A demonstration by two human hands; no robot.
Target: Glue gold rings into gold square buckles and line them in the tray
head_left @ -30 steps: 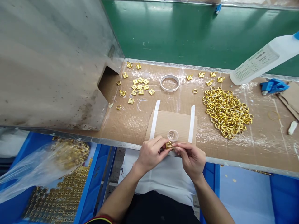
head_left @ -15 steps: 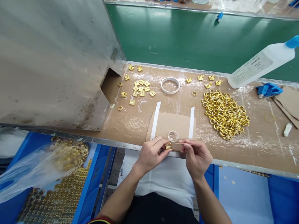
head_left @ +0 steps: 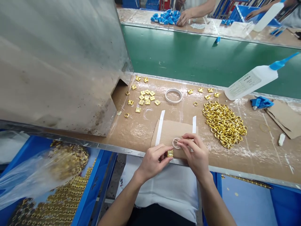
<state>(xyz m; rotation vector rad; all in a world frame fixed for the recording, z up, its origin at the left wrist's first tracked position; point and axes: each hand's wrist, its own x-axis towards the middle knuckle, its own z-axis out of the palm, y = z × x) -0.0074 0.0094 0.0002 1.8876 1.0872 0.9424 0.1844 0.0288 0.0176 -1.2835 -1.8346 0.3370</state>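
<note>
Between the thumb and fingers of my left hand (head_left: pixel 154 159) is a gold ring with a square face (head_left: pixel 170 153), held up near the front edge of the bench. My right hand (head_left: pixel 196 152) is closed in a pinch, its fingertips at the right rim of a small clear round dish (head_left: pixel 175 143). What the pinch holds, if anything, cannot be made out. Under the dish lies a cardboard pad (head_left: pixel 174 128) with a white tape strip at each side.
Heaped gold bands (head_left: pixel 223 124) lie right, square gold pieces (head_left: pixel 147 98) back left. A white tape roll (head_left: pixel 173 95), a tilted bottle (head_left: pixel 254 80) and blue clips (head_left: pixel 261 102) stand farther back. A metal housing (head_left: pixel 58 62) rises left. Across the green divider, a co-worker's hand (head_left: pixel 184 17) touches blue clips.
My right hand has moved left, from beside the ring with a thin stick to the clear dish. The left hand keeps the ring. The view has tilted up, showing people across.
</note>
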